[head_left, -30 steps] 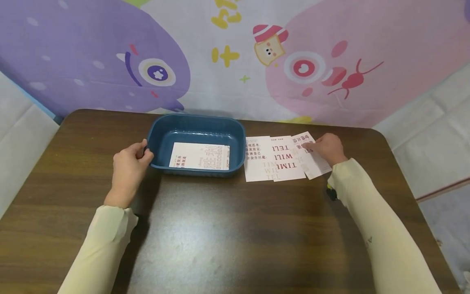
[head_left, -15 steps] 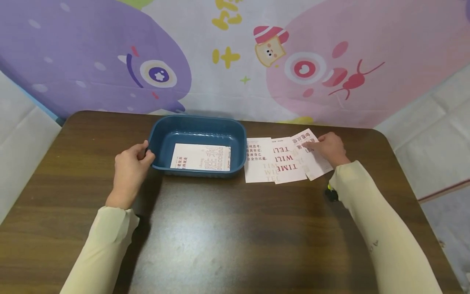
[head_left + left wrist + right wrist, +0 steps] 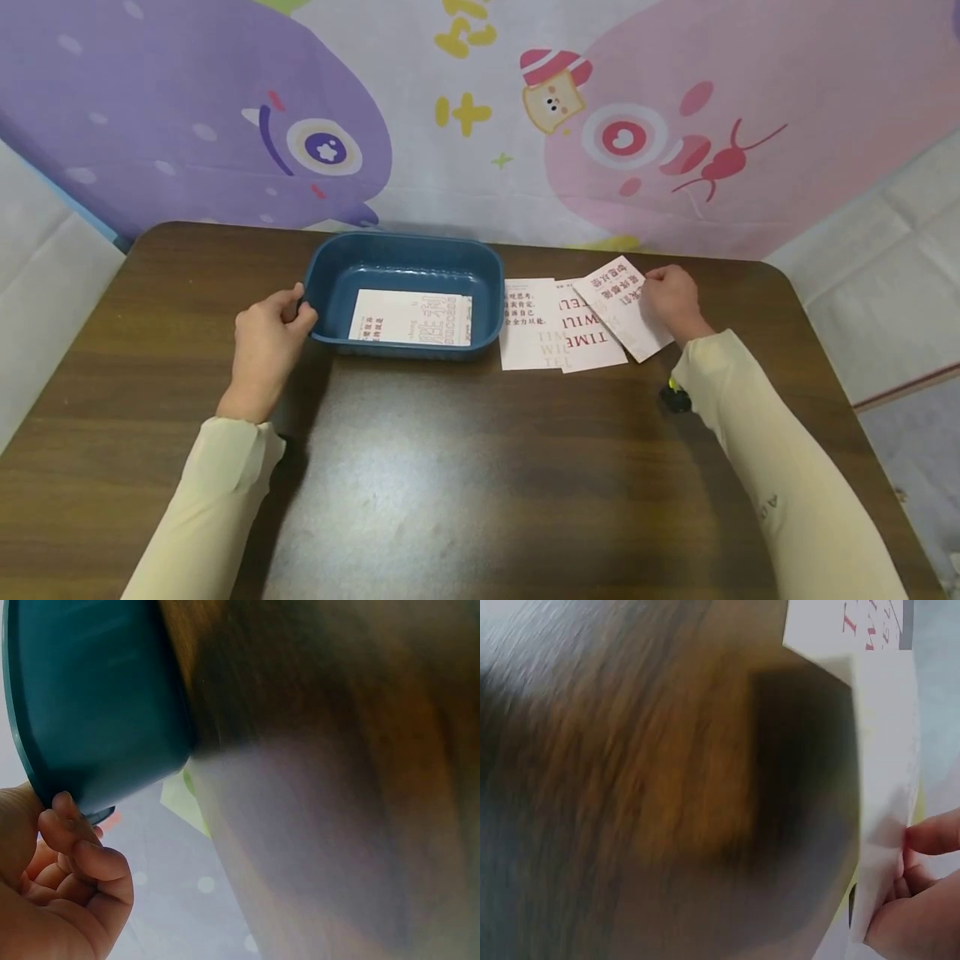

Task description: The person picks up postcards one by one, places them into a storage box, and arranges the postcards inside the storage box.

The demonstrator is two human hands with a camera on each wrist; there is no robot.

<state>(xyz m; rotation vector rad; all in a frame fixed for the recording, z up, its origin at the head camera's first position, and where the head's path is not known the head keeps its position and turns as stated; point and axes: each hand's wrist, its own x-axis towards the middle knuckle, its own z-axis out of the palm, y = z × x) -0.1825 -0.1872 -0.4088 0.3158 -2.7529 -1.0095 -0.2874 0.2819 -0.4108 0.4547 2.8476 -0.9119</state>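
Note:
My left hand (image 3: 268,350) grips the left end of a dark blue plastic basin (image 3: 405,352), pinching its rim in the left wrist view. Inside the basin lie white printed cards (image 3: 397,318), overlapping one another. My right hand (image 3: 678,304) pinches the right edge of a white card (image 3: 611,300) with red print. In the right wrist view this card (image 3: 889,735) is lifted off the table between thumb and fingers. Its left part covers some of a card with red capital letters (image 3: 596,354), which lies beside another printed card (image 3: 525,350) against the basin's right side.
The brown wooden table (image 3: 450,483) has its back edge against a cartoon-printed cloth (image 3: 465,192). White panels (image 3: 885,258) stand at both sides. A dark strap or camera mount (image 3: 675,397) shows under the right cuff.
The card in my right hand has turned and slid left over its neighbour, tilting up from the table. The left hand and the basin have stayed in place.

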